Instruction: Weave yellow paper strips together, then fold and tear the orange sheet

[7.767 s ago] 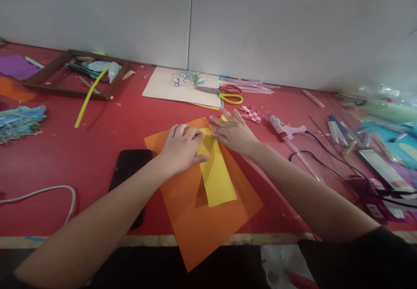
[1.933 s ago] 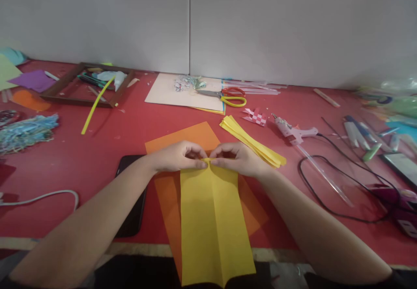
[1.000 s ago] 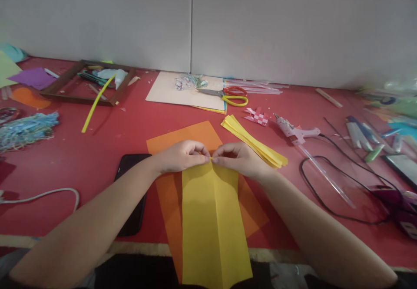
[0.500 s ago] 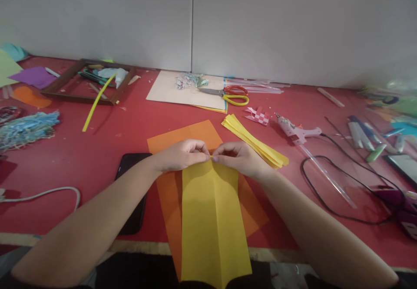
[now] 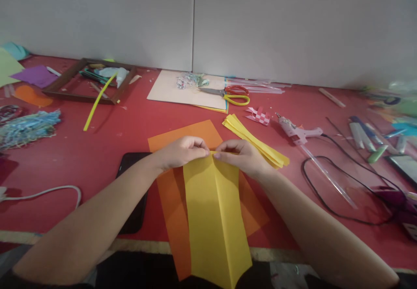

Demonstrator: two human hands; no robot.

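A sheet of yellow paper (image 5: pixel 208 211) with a lengthwise crease hangs toward me over the table edge. My left hand (image 5: pixel 187 152) pinches its far edge just left of the crease. On the other side of the crease, my right hand (image 5: pixel 241 155) grips the same edge between thumb and fingers. The two thumbs are close together. Beneath the yellow sheet lies orange paper (image 5: pixel 182 133), partly covered by it and by my hands. A bundle of yellow paper strips (image 5: pixel 256 141) rests just beyond my right hand.
A black phone (image 5: pixel 135 219) lies partly under my left forearm. Scissors (image 5: pixel 236 100) rest on pale paper (image 5: pixel 172 91) at the back. A pink glue gun (image 5: pixel 299 133) with a black cord sits right. A brown frame (image 5: pixel 68 76) holding odds and ends stands back left.
The yellow sheet's near end has swung a little to the right, and its crease looks sharper. Both hands keep their pinch, with the thumbs slightly farther apart.
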